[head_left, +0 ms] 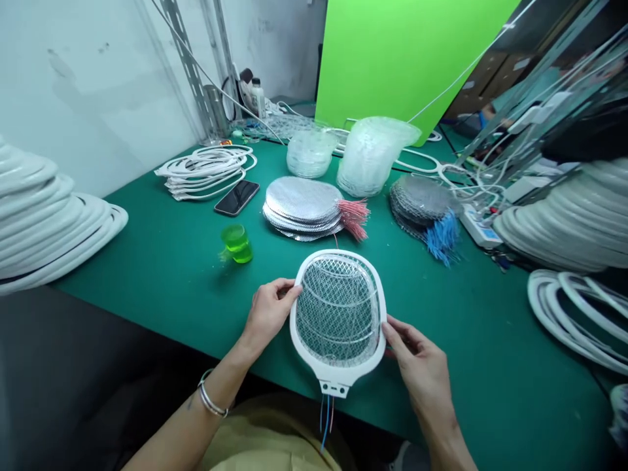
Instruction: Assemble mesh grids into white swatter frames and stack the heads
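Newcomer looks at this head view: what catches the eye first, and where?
Probably the vivid green panel at the back. Next, the white frame with mesh across it, front and centre, held at its sides by the left hand and the right hand. Then the pinkish-red wires on the right of the silver mesh stack just beyond the frame, and the blue wires at the dark mesh stack farther right.

At lower centre, the racket (336, 320) is showing a white rim (338, 375) around silvery criss-cross mesh (333, 311); above, a board (402, 62) is showing lime green.
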Available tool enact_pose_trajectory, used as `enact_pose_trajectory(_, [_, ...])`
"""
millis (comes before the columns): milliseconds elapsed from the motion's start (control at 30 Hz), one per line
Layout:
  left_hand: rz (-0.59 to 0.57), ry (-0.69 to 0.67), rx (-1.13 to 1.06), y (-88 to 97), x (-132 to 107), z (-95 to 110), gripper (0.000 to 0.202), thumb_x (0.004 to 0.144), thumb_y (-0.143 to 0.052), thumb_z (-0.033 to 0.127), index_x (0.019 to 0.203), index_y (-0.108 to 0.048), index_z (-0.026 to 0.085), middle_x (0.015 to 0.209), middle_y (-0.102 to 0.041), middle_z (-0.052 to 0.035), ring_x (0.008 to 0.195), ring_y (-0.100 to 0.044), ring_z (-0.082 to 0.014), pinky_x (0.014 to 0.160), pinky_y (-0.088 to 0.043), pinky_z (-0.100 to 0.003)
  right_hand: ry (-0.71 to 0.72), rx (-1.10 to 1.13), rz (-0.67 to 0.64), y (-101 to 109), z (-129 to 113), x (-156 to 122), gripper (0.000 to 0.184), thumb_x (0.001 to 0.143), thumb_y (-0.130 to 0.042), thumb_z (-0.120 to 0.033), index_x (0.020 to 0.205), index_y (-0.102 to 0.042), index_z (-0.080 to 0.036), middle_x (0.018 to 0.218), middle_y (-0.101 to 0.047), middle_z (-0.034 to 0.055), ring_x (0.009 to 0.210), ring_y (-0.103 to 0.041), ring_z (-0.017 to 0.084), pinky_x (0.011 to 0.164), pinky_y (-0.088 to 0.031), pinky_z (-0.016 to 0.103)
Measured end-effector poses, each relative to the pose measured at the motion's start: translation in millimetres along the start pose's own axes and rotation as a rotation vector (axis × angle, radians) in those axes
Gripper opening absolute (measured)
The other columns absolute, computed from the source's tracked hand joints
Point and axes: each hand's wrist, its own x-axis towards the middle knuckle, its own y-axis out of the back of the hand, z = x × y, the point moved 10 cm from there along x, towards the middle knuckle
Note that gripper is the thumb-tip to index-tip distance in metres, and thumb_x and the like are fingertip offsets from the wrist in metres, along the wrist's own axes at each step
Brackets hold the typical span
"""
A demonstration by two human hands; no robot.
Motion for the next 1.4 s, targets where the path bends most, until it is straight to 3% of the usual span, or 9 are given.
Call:
enact_pose_trajectory(233, [0.068,-0.007,0.388,2.8,-1,14,0.024,0.087,-0.059,0.037,0.098,-0.075,0.022,0.098,-0.074,-0.005,0.082,-0.068,-0.0222,0.075,-0.05,-0.031,0.032,-0.273,0.038,3,-5,-5,0.056,0.074,-0.063,-0.062,0.109,-0.071,-0.018,0.09,-0.074,0.0091,0.074,-0.068,0.024,0.061,-0.054,0.032])
enact_pose_trajectory(467, [0.104,-0.021,0.584,0.3,-4,19,0.025,0.09,-0.057,0.041,0.094,-0.074,0.023,0.098,-0.073,-0.0045,0.084,-0.067,-0.0235,0.072,-0.047,-0.031,0.065,-0.576,0.094,4,-15,-7,0.049,0.08,-0.054,-0.063,0.106,-0.073,-0.026,0.09,-0.075,0.0063,0.08,-0.068,0.026,0.071,-0.048,0.036])
enact_pose_trajectory(700, [0.117,-0.007,0.684,-0.2,-6,21,0.024,0.091,-0.056,0.042,0.09,-0.073,0.024,0.095,-0.073,-0.0038,0.082,-0.068,-0.0236,0.065,-0.042,-0.029,0.047,-0.591,0.087,4,-14,-5,0.047,0.081,-0.053,-0.063,0.105,-0.073,-0.027,0.082,-0.075,0.0049,0.082,-0.068,0.027,0.07,-0.045,0.035])
enact_pose_trajectory(833, [0.13,0.0,0.693,0.0,-8,20,0.024,0.091,-0.057,0.045,0.085,-0.069,0.024,0.089,-0.073,-0.002,0.079,-0.067,-0.0238,0.06,-0.038,-0.029,0.045,-0.665,0.08,2,-14,-5,0.042,0.083,-0.051,-0.062,0.094,-0.074,-0.028,0.077,-0.074,0.0029,0.077,-0.068,0.025,0.064,-0.041,0.033])
enact_pose_trajectory(1000, [0.145,0.003,0.792,-0.5,-11,21,0.027,0.094,-0.051,0.044,0.085,-0.067,0.025,0.089,-0.072,-0.0026,0.077,-0.067,-0.0246,0.055,-0.031,-0.028,0.091,-0.809,0.145,1,-19,-11,0.038,0.087,-0.047,-0.058,0.09,-0.071,-0.029,0.082,-0.072,0.0034,0.076,-0.064,0.023,0.059,-0.035,0.029])
enact_pose_trajectory(1233, [0.154,0.0,0.811,-1.7,-17,22,0.026,0.096,-0.047,0.04,0.089,-0.067,0.024,0.094,-0.071,-0.0022,0.079,-0.067,-0.024,0.055,-0.031,-0.028,0.139,-0.758,0.196,-2,-19,-16,0.037,0.089,-0.046,-0.055,0.091,-0.069,-0.026,0.091,-0.07,0.0044,0.077,-0.06,0.022,0.061,-0.034,0.029])
enact_pose_trajectory(1400, [0.197,-0.009,0.766,2.2,-19,19,0.028,0.096,-0.049,0.044,0.085,-0.066,0.024,0.085,-0.071,-0.0011,0.076,-0.066,-0.0217,0.055,-0.029,-0.027,0.193,-0.784,0.245,-5,-22,-22,0.034,0.092,-0.045,-0.051,0.092,-0.066,-0.024,0.091,-0.067,0.0033,0.07,-0.056,0.017,0.057,-0.032,0.027])
